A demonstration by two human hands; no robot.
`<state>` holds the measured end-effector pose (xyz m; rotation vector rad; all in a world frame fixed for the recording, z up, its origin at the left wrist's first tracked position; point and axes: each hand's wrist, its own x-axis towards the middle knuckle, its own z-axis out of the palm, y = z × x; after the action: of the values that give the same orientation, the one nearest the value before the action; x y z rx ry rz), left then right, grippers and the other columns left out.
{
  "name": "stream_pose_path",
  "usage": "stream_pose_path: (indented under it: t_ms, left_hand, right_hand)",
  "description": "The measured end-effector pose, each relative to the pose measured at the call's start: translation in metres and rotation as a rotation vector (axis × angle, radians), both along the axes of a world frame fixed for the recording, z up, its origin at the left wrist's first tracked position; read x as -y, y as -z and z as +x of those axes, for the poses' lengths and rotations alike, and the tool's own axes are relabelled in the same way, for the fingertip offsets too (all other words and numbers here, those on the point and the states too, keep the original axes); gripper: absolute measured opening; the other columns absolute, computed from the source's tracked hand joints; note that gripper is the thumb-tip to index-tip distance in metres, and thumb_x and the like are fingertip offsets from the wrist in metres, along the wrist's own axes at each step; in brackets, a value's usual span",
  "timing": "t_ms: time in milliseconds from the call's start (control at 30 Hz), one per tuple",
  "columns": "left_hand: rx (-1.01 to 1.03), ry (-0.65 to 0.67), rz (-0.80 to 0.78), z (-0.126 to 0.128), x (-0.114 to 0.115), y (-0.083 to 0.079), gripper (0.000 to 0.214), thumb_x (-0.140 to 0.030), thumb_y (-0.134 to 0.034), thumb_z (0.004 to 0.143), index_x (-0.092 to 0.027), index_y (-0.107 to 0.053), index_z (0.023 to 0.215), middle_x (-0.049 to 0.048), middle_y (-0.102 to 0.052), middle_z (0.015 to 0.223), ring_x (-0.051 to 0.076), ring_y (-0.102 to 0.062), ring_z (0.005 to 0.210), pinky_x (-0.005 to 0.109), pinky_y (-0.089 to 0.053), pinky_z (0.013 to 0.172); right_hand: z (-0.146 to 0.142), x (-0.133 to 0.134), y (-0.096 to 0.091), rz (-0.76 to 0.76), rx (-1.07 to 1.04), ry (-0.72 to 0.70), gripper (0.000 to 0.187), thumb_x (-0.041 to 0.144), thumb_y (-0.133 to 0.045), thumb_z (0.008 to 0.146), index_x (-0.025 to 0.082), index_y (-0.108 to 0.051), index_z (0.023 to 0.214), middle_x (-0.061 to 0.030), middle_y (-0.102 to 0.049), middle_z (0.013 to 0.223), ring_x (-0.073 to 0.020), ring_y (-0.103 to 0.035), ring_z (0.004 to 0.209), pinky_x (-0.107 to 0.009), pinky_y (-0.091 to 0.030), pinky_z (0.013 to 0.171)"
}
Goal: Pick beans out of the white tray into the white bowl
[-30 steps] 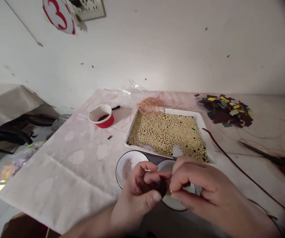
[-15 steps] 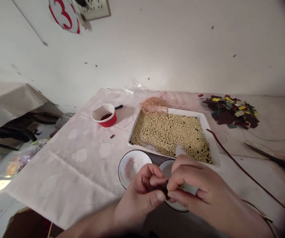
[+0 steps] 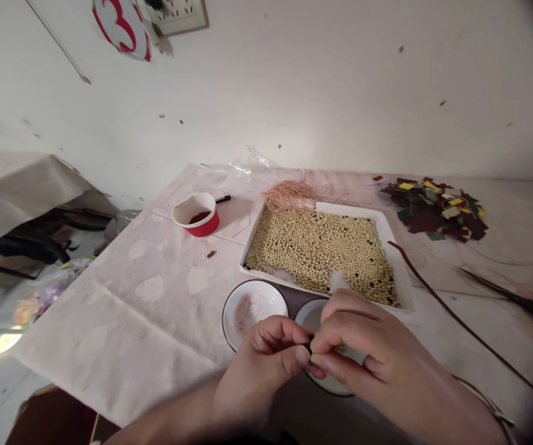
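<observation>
My left hand [image 3: 266, 358] is closed, with thumb and forefinger pinched on a small dark piece [image 3: 309, 349], mostly covered by fingers. Meeting it at the fingertips, my right hand [image 3: 363, 346] is pinched closed on the same piece; a tiny yellowish spot shows there, too small to name. Both hands hover over a dark-rimmed white bowl [image 3: 310, 313], partly hidden, with some yellowish beads inside. Left of it stands another white bowl [image 3: 266, 296] with reddish residue. Behind them lies a white tray [image 3: 406, 290] full of pale yellow bead-like balls [image 3: 317, 247], with a few dark ones among them.
A red-and-white paper cup [image 3: 204, 228] with dark red bits stands left, beside a black marker [image 3: 223, 199]. Pinkish threads [image 3: 289, 194] lie at the tray's back edge. At right are a pile of coloured scraps [image 3: 442, 213] and a long dark red strip [image 3: 442, 303].
My left fingers have curled in and closed more tightly around the dark piece, so less of it shows. My right hand has stayed nearly in place. The view has shifted slightly.
</observation>
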<state>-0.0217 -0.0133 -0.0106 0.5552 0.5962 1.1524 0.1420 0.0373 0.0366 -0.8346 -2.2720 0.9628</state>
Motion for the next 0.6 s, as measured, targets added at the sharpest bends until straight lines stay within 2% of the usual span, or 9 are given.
stream_pose_path:
  t_ms: [133, 333, 467, 600]
  left_hand:
    - [-0.017, -0.009, 0.014, 0.0013, -0.0012, -0.0005, 0.01, -0.022, -0.073, 0.076, -0.014, -0.068, 0.076, 0.0026, -0.07, 0.074, 0.011, -0.061, 0.071, 0.024, -0.045, 0.07]
    - [0.026, -0.017, 0.047, 0.0017, 0.0015, 0.0025, 0.006, -0.021, -0.07, 0.079, -0.015, -0.068, 0.079, 0.0039, -0.073, 0.077, 0.012, -0.063, 0.072, 0.026, -0.045, 0.074]
    - [0.008, -0.012, 0.037, 0.0008, 0.0012, -0.0001, 0.005, -0.019, -0.07, 0.079, -0.014, -0.068, 0.078, 0.0041, -0.073, 0.082, 0.012, -0.062, 0.074, 0.024, -0.045, 0.072]
    - [-0.01, -0.011, 0.035, 0.0007, -0.0004, -0.0003, 0.007, -0.02, -0.07, 0.079, -0.014, -0.067, 0.076, 0.0036, -0.071, 0.077, 0.012, -0.061, 0.073, 0.024, -0.044, 0.071]
  right_hand:
    - [0.0011, -0.0008, 0.0003, 0.033, 0.038, -0.012, 0.016, 0.01, -0.06, 0.084, 0.022, -0.055, 0.073, 0.0018, -0.053, 0.075, -0.0154, -0.053, 0.073, -0.031, -0.042, 0.064]
    - [0.0072, -0.0061, 0.0005, 0.046, 0.051, 0.002, 0.016, 0.009, -0.06, 0.083, 0.021, -0.054, 0.074, 0.0023, -0.051, 0.075, -0.0137, -0.052, 0.071, -0.028, -0.041, 0.061]
    - [0.0048, -0.0014, 0.0005, 0.049, 0.056, -0.029, 0.016, 0.009, -0.062, 0.082, 0.021, -0.055, 0.076, 0.0024, -0.052, 0.076, -0.0141, -0.053, 0.074, -0.028, -0.042, 0.064]
    - [0.0022, 0.0007, 0.0007, 0.039, 0.057, -0.026, 0.016, 0.01, -0.061, 0.083, 0.021, -0.054, 0.075, 0.0021, -0.053, 0.075, -0.0147, -0.053, 0.073, -0.03, -0.043, 0.066]
